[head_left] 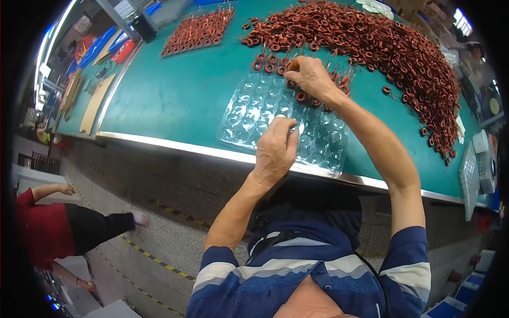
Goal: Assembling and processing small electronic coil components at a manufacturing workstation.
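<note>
Head view: right hand (310, 76) grip pinched on copper coil (291, 66), left hand (275, 150) on blister tray (249, 114).

Wooden boards (95, 103) far left; perhaps a red box (123, 51).

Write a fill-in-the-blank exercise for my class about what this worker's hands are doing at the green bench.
1. The left hand rests on a clear plastic ____ full of round pockets.
2. The right hand sets a small copper coil at the tray's ____ edge.
3. A large heap of loose coils lies on the ____ tabletop.
4. A second tray filled with coils sits far to the person's ____.

Missing words: tray; far; green; left
</note>
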Action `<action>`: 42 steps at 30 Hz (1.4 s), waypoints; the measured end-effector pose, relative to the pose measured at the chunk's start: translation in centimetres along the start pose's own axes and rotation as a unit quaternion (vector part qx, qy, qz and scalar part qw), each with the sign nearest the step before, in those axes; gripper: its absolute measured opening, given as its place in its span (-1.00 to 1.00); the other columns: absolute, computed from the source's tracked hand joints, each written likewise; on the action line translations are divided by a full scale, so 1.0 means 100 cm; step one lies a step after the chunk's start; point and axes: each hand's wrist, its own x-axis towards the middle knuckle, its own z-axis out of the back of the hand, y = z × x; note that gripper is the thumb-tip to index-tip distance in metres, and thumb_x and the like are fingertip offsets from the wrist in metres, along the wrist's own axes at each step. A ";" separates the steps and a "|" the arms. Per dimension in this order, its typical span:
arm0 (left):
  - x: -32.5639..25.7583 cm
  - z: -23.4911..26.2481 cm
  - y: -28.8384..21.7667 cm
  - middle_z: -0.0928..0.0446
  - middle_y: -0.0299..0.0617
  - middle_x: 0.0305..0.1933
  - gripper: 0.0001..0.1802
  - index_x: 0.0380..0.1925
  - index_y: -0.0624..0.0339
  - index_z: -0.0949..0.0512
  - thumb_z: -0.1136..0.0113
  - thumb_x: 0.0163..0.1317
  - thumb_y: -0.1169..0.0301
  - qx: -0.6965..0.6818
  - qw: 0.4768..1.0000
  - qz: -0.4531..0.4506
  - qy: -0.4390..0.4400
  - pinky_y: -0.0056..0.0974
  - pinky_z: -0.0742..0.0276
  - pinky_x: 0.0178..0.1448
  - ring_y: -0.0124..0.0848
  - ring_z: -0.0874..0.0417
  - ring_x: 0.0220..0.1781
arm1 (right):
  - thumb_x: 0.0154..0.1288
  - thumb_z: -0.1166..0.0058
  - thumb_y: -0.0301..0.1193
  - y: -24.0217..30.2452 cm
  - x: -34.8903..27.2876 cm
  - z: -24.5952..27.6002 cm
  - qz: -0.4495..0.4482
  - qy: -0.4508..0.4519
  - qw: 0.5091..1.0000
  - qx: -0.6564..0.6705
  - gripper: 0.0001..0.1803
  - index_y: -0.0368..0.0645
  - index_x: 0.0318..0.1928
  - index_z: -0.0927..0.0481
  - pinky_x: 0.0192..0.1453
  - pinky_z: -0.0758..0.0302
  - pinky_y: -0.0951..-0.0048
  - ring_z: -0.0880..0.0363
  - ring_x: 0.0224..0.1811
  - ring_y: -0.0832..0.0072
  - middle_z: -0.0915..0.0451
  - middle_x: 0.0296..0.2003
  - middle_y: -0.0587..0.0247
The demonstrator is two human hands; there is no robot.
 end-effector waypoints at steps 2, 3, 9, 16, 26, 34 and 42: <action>-0.009 0.012 0.007 -0.47 0.04 -0.31 -0.81 -0.22 0.30 -0.47 -0.12 0.13 0.60 0.032 0.999 -0.016 -0.016 -0.08 -0.47 -0.20 0.02 -0.54 -0.30 | 0.21 -0.11 -0.34 0.015 0.005 -0.008 -0.011 0.067 0.998 -0.013 -0.75 -0.33 -0.30 -0.65 -0.38 -0.53 0.35 -0.62 -0.52 0.42 -0.64 -0.54 0.10; -0.016 0.010 0.019 -0.48 0.05 -0.33 -0.83 -0.23 0.28 -0.47 -0.09 0.14 0.58 0.025 0.999 -0.031 -0.034 -0.07 -0.48 -0.21 0.03 -0.55 -0.33 | 0.22 -0.07 -0.35 0.032 -0.009 -0.005 -0.052 0.080 0.994 0.060 -0.76 -0.31 -0.33 -0.63 -0.43 -0.52 0.41 -0.60 -0.55 0.46 -0.59 -0.59 0.19; -0.017 -0.014 0.008 -0.41 -0.03 -0.30 -0.89 -0.31 0.28 -0.45 -0.07 0.15 0.52 0.036 0.995 -0.096 -0.009 -0.11 -0.47 -0.16 -0.06 -0.51 -0.23 | 0.28 -0.16 -0.33 -0.027 -0.039 0.052 0.022 -0.121 0.990 -0.075 -0.48 -0.25 0.22 -0.45 -0.11 -0.47 0.51 -0.54 -0.19 0.54 -0.58 -0.08 0.18; -0.012 -0.014 0.016 -0.40 0.07 -0.39 -0.94 -0.43 0.31 -0.41 -0.01 0.04 0.60 0.021 0.991 -0.129 0.012 -0.04 -0.42 -0.27 0.00 -0.49 -0.32 | 0.30 -0.05 -0.28 -0.171 -0.128 0.149 -0.145 -0.142 0.871 -0.447 -0.49 -0.09 0.25 -0.43 0.18 -0.44 0.18 -0.50 0.11 0.11 -0.51 0.10 -0.02; -0.001 -0.004 -0.007 -0.52 -0.03 -0.28 -0.90 -0.28 0.25 -0.52 -0.13 0.19 0.55 0.045 0.998 -0.014 0.031 -0.13 -0.45 -0.12 -0.05 -0.56 -0.23 | 0.28 -0.04 -0.44 -0.231 -0.173 0.168 -0.085 -0.175 0.923 -0.332 -0.69 -0.24 0.02 -0.45 0.00 -0.45 0.18 -0.51 -0.10 0.10 -0.52 -0.14 0.03; -0.004 0.002 -0.010 -0.53 -0.05 -0.27 -0.90 -0.28 0.24 -0.52 -0.14 0.18 0.54 0.073 0.996 -0.024 0.037 -0.12 -0.45 -0.13 -0.07 -0.56 -0.22 | 0.24 -0.09 -0.23 -0.200 -0.121 0.148 -0.081 -0.083 0.945 -0.305 -0.52 -0.17 0.12 -0.44 0.15 -0.44 0.16 -0.46 0.06 0.06 -0.51 -0.08 -0.05; -0.004 -0.002 -0.010 -0.52 -0.05 -0.29 -0.91 -0.29 0.22 -0.51 -0.14 0.19 0.54 0.089 0.994 -0.042 0.040 -0.11 -0.43 -0.13 -0.06 -0.56 -0.22 | 0.22 -0.05 -0.30 -0.189 -0.083 0.121 -0.106 -0.105 0.934 -0.326 -0.69 -0.25 -0.11 -0.50 0.09 -0.44 0.06 -0.49 -0.01 0.02 -0.50 -0.12 -0.10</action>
